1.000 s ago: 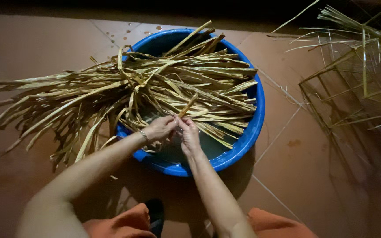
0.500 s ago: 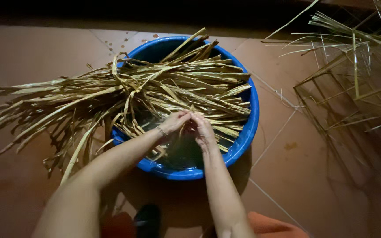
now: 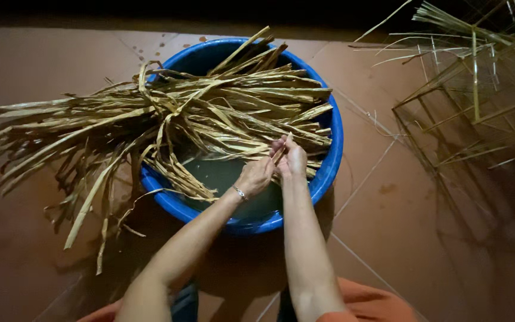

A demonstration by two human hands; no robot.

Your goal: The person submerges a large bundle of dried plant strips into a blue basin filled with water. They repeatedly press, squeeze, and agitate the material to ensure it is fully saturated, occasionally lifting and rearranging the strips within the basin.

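Pinching one dried leaf strip point(image 3: 278, 154) between our left hand point(image 3: 256, 176) and right hand point(image 3: 293, 161), we seem to be separating it over the blue basin point(image 3: 329, 173); beyond lies the tied bundle point(image 3: 168, 119), which calls for a gentle pull free.

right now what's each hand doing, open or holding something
Left hand: closed on a dried leaf strip over the blue basin.
Right hand: closed on the same strip.

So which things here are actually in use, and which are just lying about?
In use: left hand, right hand, thin dried strip pinched between them, dried leaf bundle, blue basin.
Lying about: stick frame, loose straws, tiled floor.
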